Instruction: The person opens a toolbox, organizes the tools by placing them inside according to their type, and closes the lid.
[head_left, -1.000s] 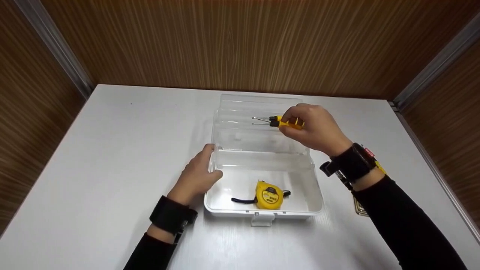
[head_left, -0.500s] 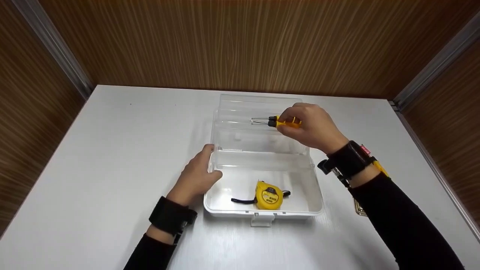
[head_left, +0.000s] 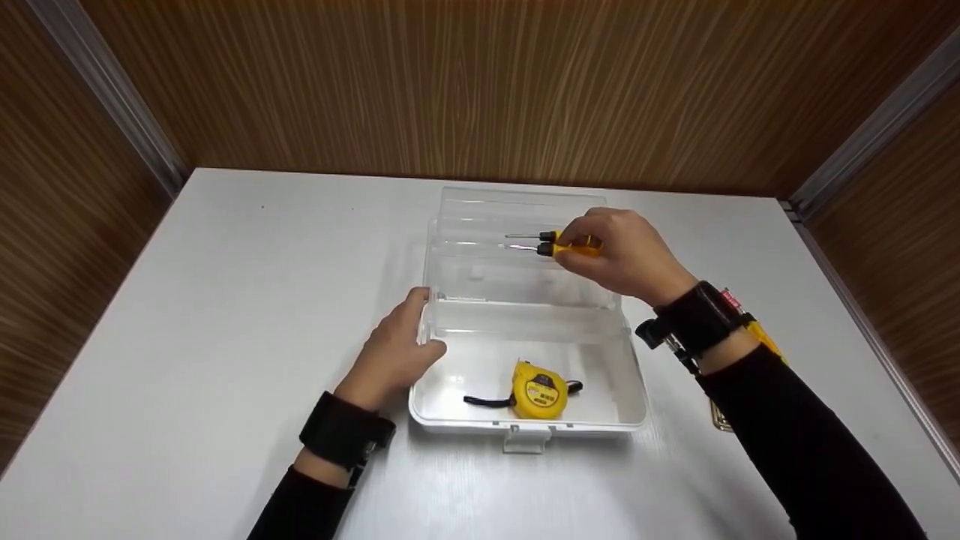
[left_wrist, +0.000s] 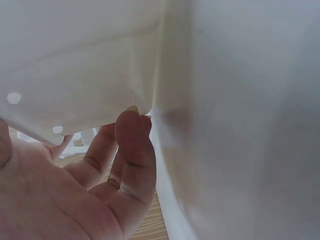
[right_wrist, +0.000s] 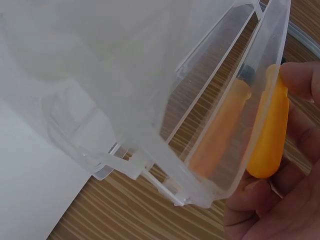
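Our right hand [head_left: 626, 251] pinches two yellow screwdrivers [head_left: 559, 244] in a narrow grip over the clear toolbox [head_left: 630, 390] lid, while our left hand [head_left: 390, 352], fingers relaxed, rests against the box's left wall.

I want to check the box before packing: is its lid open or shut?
Open. The clear lid stands swung back behind the white box, leaving the tape measure inside uncovered.
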